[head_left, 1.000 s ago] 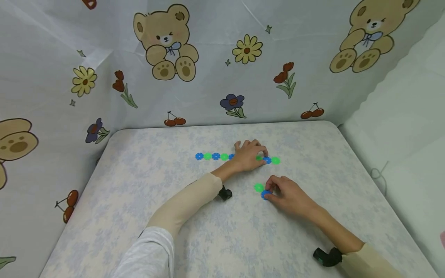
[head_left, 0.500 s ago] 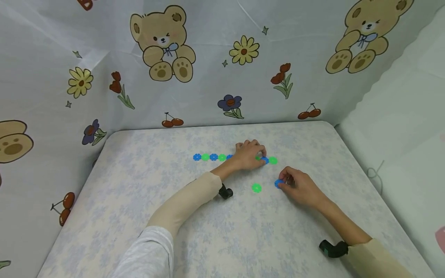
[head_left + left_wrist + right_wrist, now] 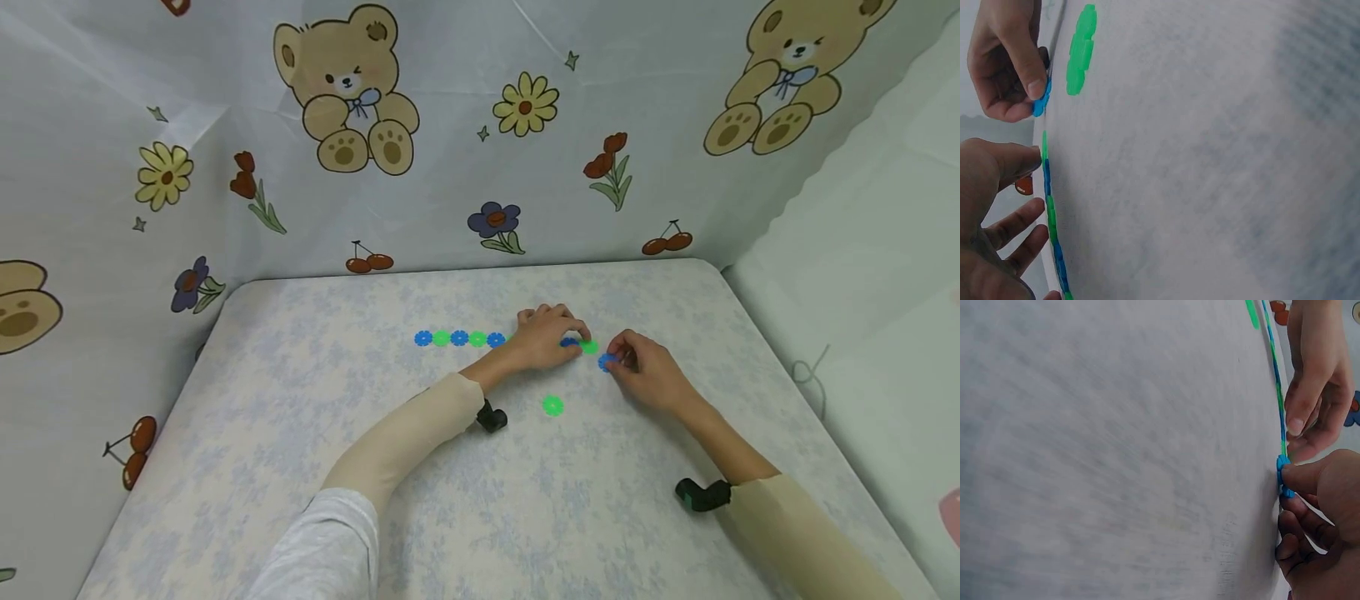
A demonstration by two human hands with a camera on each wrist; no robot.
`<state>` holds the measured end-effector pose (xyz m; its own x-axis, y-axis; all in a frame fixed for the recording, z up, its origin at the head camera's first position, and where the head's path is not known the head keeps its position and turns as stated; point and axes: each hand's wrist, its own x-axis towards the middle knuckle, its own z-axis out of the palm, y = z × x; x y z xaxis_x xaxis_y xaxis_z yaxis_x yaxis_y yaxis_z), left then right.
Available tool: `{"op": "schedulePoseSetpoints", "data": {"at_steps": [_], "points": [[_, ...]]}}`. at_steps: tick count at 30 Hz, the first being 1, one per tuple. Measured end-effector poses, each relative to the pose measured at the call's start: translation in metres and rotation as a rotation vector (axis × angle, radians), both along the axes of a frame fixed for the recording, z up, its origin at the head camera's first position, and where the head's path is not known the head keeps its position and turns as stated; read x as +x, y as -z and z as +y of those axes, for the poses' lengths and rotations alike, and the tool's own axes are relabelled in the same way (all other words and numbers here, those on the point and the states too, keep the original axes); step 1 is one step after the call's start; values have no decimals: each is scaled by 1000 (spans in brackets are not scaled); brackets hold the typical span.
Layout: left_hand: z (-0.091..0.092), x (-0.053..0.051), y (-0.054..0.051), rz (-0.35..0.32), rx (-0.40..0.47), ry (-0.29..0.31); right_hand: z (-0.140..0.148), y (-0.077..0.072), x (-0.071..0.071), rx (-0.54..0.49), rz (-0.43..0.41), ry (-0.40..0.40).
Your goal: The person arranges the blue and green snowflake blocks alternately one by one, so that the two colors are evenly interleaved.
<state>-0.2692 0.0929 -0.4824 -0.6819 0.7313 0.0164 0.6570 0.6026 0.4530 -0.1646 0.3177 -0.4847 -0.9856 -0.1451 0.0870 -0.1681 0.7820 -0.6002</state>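
Observation:
Small notched plastic discs, blue and green by turns, lie in a row (image 3: 459,338) on the table, its middle hidden behind my left hand (image 3: 543,340). My left thumb and index finger hold the green disc (image 3: 589,347) at the row's right end, one on either side. Just right of it, my right hand (image 3: 647,371) pinches a blue disc (image 3: 606,362) between thumb and fingers. In the right wrist view that blue disc (image 3: 1284,476) stands close to the row's end; I cannot tell whether they touch. A loose green disc (image 3: 553,406) lies nearer to me.
The pale patterned table (image 3: 450,517) runs up to a cloth backdrop (image 3: 442,100) printed with bears and flowers. Black wrist cameras (image 3: 702,495) stick out from both sleeves. A thin cord (image 3: 812,375) hangs beyond the table's right edge.
My right hand has lifted the blue disc away from beside the loose green one and carried it up to the row's right end. My left fingers have shifted slightly right onto the end green disc.

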Motion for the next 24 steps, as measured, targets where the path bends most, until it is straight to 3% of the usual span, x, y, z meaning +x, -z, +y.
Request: {"op": "schedulePoseSetpoints", "data": {"at_steps": [6,13,20,24], "points": [[0,2,-1,1,24,1,5,2,-15,2,18,20],[7,2,-2,27,10,-43,10,1,-28,10,12,45],[10,2,-3,24,-1,-56,10,2,-34,23,-28,55],[10,3,-3,27,7,-47,8,3,-34,46,-11,54]]}}
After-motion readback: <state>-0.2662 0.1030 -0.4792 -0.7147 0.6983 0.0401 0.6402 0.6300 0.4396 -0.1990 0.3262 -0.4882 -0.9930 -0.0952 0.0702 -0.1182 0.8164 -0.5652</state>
